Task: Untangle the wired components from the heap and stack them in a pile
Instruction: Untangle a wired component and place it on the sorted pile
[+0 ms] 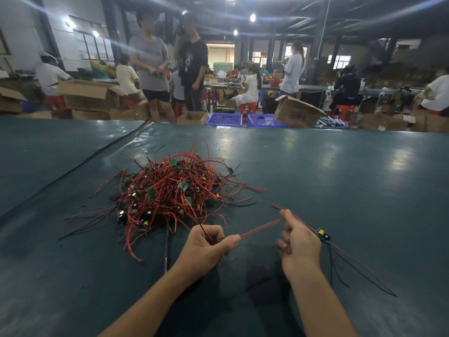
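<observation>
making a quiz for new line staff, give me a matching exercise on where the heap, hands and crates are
1 heap
2 left hand
3 right hand
4 crates

a beyond the table
b holds wires nearest the heap
c on the table
d holds wires by a loose component

Pairs: 1-c, 2-b, 3-d, 4-a

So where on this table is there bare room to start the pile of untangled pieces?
Widest bare patch: the table right of the heap, beyond the right hand. Another lies near left, this side of the heap's stray wires, left of the left hand. Crowded: around the heap, and by the component whose wires trail near right.
</observation>
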Demonstrator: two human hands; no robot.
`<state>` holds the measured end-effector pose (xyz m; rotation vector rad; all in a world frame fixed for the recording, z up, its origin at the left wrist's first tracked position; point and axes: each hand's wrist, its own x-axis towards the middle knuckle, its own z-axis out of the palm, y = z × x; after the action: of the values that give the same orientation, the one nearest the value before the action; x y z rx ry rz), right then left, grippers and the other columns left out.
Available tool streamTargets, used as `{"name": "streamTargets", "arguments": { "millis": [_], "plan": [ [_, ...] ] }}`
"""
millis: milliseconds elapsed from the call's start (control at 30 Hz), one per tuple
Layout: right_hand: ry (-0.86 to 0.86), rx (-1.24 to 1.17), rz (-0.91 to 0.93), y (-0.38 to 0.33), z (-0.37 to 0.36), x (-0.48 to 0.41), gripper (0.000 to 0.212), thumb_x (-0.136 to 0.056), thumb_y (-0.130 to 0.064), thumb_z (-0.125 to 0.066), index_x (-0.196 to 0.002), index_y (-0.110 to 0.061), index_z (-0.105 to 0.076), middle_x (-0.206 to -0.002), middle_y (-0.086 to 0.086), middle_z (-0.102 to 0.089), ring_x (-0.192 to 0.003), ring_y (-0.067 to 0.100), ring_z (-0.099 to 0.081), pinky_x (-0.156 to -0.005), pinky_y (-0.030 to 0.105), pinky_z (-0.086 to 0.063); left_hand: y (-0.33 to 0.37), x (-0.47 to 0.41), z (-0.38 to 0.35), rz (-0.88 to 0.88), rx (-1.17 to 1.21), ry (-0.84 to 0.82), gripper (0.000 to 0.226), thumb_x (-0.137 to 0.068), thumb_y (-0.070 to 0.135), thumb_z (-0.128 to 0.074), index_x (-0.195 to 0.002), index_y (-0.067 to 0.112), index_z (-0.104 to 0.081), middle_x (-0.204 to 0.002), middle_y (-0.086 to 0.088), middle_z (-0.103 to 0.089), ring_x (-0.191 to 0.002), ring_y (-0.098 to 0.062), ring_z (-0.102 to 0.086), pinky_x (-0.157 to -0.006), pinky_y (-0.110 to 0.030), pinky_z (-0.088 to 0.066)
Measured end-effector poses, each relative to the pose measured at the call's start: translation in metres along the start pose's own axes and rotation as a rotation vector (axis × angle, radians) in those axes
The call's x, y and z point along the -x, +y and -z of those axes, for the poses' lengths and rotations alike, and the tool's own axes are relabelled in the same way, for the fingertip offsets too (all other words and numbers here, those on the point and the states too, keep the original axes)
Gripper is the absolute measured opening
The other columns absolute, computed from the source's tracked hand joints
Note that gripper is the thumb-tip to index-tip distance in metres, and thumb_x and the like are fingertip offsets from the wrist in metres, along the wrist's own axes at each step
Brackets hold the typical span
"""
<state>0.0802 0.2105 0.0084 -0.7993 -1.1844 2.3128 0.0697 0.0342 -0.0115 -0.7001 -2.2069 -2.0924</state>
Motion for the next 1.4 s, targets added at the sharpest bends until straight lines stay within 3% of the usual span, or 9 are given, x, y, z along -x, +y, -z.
{"name": "streamTargets", "arguments": {
  "millis": [400, 500, 633, 733, 800, 900, 1100, 1233, 1400],
  "plan": [
    [-0.168, -0.046, 0.168, -0.005, -0.003, 0.015, 0.019, -0.091, -0.014, -0.065, -0.075, -0.009, -0.073, -0.062, -0.002, -0.044, -0.042, 0.008, -0.025, -0.037, 0.019, -0.021, -0.001, -0.008, 0.004, 0.137, 0.198, 0.351, 0.033, -0.079, 0.048, -0.059, -0.077, 0.016, -0.069, -0.074, -0.004, -0.072, -0.054, -0.008, -0.06, -0.046, -0.019, -0.046],
    [-0.164, -0.049, 0.262, -0.006, -0.002, 0.017, 0.03, -0.091, -0.018, -0.065, -0.062, -0.015, -0.071, -0.063, 0.0, -0.05, -0.044, 0.01, -0.025, -0.038, 0.019, -0.021, 0.0, -0.009, 0.003, 0.137, 0.188, 0.336, 0.04, -0.086, 0.047, -0.051, -0.088, 0.009, -0.064, -0.081, -0.007, -0.074, -0.055, -0.011, -0.061, -0.05, -0.021, -0.049],
    [-0.29, -0.11, 0.167, -0.006, 0.0, 0.016, 0.052, -0.096, -0.048, -0.047, -0.077, -0.008, -0.074, -0.057, -0.004, -0.044, -0.041, 0.008, -0.028, -0.038, 0.019, -0.022, 0.006, -0.009, 0.005, 0.183, 0.352, 0.307, 0.045, -0.1, 0.039, -0.037, -0.081, 0.006, -0.06, -0.072, -0.009, -0.069, -0.053, -0.015, -0.06, -0.047, -0.022, -0.046],
    [-0.393, 0.103, 0.075, 0.001, -0.003, 0.018, 0.054, -0.093, -0.052, -0.05, -0.076, -0.009, -0.077, -0.053, -0.007, -0.041, -0.039, 0.006, -0.026, -0.036, 0.018, -0.021, 0.015, -0.011, 0.006, 0.313, 0.461, 0.162, 0.056, -0.1, 0.036, -0.035, -0.055, 0.016, -0.06, -0.059, -0.007, -0.06, -0.048, -0.017, -0.054, -0.045, -0.023, -0.043],
    [-0.494, 0.301, 0.072, 0.008, -0.008, 0.027, 0.048, -0.084, -0.053, -0.06, -0.075, -0.01, -0.078, -0.051, -0.009, -0.041, -0.039, 0.005, -0.027, -0.036, 0.018, -0.023, 0.019, -0.01, 0.002, 0.39, 0.473, 0.054, 0.045, -0.093, 0.039, -0.043, -0.057, 0.015, -0.056, -0.055, -0.007, -0.055, -0.046, -0.018, -0.052, -0.045, -0.023, -0.041],
    [-0.606, 0.441, 0.139, 0.022, -0.018, 0.044, 0.037, -0.072, -0.054, -0.068, -0.073, -0.018, -0.079, -0.054, -0.004, -0.061, -0.048, 0.01, -0.056, -0.05, 0.025, -0.049, 0.016, -0.005, -0.001, 0.399, 0.384, -0.074, 0.04, -0.081, 0.05, -0.051, -0.079, 0.011, -0.064, -0.063, -0.006, -0.059, -0.054, -0.016, -0.054, -0.053, -0.026, -0.045],
    [-0.431, 0.313, 0.161, 0.029, -0.025, 0.056, 0.023, -0.088, -0.036, -0.067, -0.075, -0.024, -0.08, -0.073, 0.005, -0.075, -0.069, 0.017, -0.071, -0.062, 0.023, -0.054, 0.009, -0.006, 0.004, 0.45, 0.428, -0.092, 0.041, -0.082, 0.053, -0.057, -0.082, 0.014, -0.069, -0.071, -0.008, -0.063, -0.063, -0.018, -0.058, -0.059, -0.027, -0.048],
    [-0.18, 0.084, 0.125, 0.024, -0.027, 0.059, 0.026, -0.088, -0.032, -0.068, -0.068, -0.021, -0.079, -0.058, 0.002, -0.06, -0.04, 0.005, -0.041, -0.042, 0.018, -0.036, 0.003, -0.003, -0.001, 0.217, 0.216, -0.142, 0.013, -0.081, 0.032, -0.07, -0.073, 0.023, -0.068, -0.065, 0.001, -0.064, -0.054, -0.01, -0.058, -0.052, -0.02, -0.047],
    [-0.212, 0.069, 0.108, 0.03, -0.031, 0.068, 0.036, -0.09, -0.023, -0.068, -0.056, -0.016, -0.075, -0.057, -0.001, -0.069, -0.047, 0.004, -0.061, -0.044, 0.017, -0.049, 0.001, 0.005, -0.017, -0.012, -0.016, -0.055, 0.031, -0.085, 0.055, -0.055, -0.082, 0.027, -0.068, -0.066, 0.002, -0.064, -0.06, -0.005, -0.06, -0.056, -0.017, -0.048]
  ]
}}
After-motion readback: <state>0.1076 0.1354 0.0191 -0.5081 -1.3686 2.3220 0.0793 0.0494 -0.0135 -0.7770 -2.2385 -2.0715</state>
